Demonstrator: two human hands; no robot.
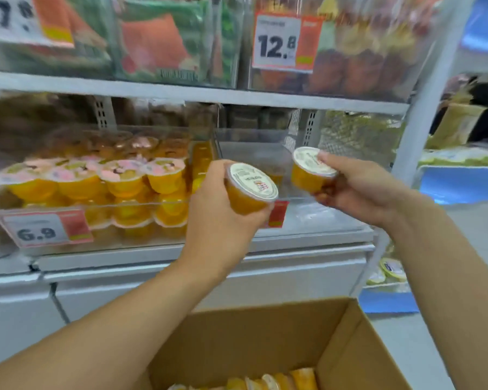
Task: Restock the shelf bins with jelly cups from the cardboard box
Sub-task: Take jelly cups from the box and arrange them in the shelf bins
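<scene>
My left hand (217,212) grips an orange jelly cup (250,190) with a white lid, held in front of the shelf. My right hand (358,190) holds a second orange jelly cup (310,171) at the mouth of a clear shelf bin (254,153) that looks almost bare inside. To the left, another clear bin (102,205) is stacked with several yellow jelly cups with pink lids. The open cardboard box (268,333) sits below my arms, with several orange cups (268,381) at its bottom.
Price tags reading 6.9 (37,233) and 12.8 (276,46) hang on the bins. The upper shelf (195,92) carries bagged snacks. A white shelf upright (423,108) stands at the right, with more goods on blue shelving beyond it.
</scene>
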